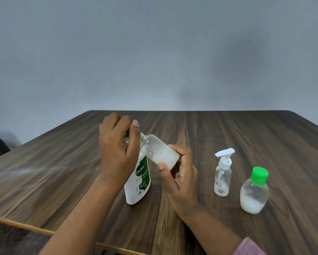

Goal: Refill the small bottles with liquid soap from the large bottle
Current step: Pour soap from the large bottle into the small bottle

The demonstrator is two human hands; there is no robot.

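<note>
Filling step: the open bottle (160, 151) is tilted, partly full of white soap, its neck at the top of the large bottle (138, 178), which stands mid-surface (228, 129).
Left hand (117, 150): fingers curled over the large bottle's top, hiding the spout.
Right hand (180, 173): fingers and thumb clamped round the open bottle's base.
Handling: the open bottle looks light, thin-walled and possibly slick, so it wants a low, firm hold. The large bottle is likely heavier and stiffer, best gripped at its waist.
Waiting: pump bottle (222, 179) and green-capped bottle (254, 194), right.

Plain room at home, by the look: dark wood-grain table (246, 133) across 6 o'clock, painted grey wall (154, 52) at 12, household soap at 4 o'clock (pump bottle (222, 173), green-capped bottle (254, 192)).
</note>
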